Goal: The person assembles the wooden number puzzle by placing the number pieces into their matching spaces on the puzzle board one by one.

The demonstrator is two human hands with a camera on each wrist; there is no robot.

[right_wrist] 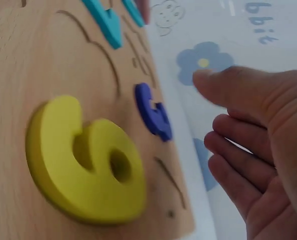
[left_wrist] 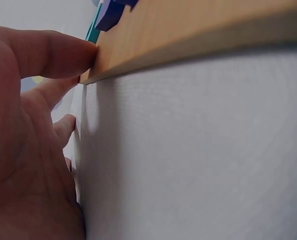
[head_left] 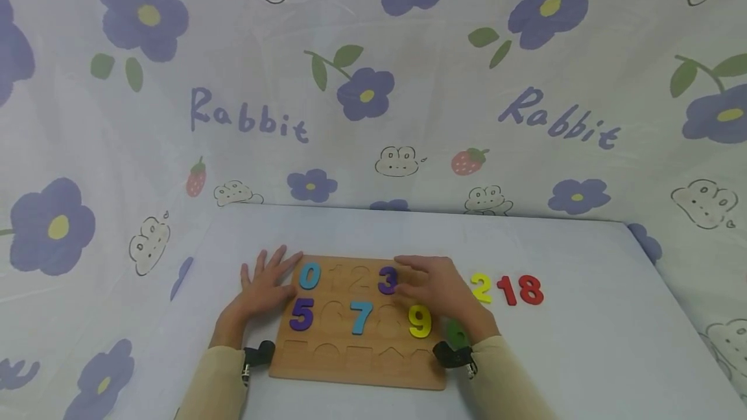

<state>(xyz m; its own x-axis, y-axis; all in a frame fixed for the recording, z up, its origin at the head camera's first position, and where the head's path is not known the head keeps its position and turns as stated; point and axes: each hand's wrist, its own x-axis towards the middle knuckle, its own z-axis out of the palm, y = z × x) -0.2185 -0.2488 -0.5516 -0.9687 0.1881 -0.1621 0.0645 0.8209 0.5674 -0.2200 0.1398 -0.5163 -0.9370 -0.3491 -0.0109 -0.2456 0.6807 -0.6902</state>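
Note:
A wooden number puzzle board lies on the white table between both hands. Set in it are a blue 0, purple 3, purple 5, blue 7 and yellow 9; other recesses are bare. My left hand has its fingers spread, thumb and forefinger touching the board's left edge. Over the board's upper right hovers my right hand, fingers loosely bent near the purple 3. The right wrist view shows nothing between that hand's thumb and fingers.
Right of the board lie a yellow 2, red 1 and red 8. A green piece is partly hidden under the right wrist. Behind the table hangs a cloth printed with flowers and rabbits.

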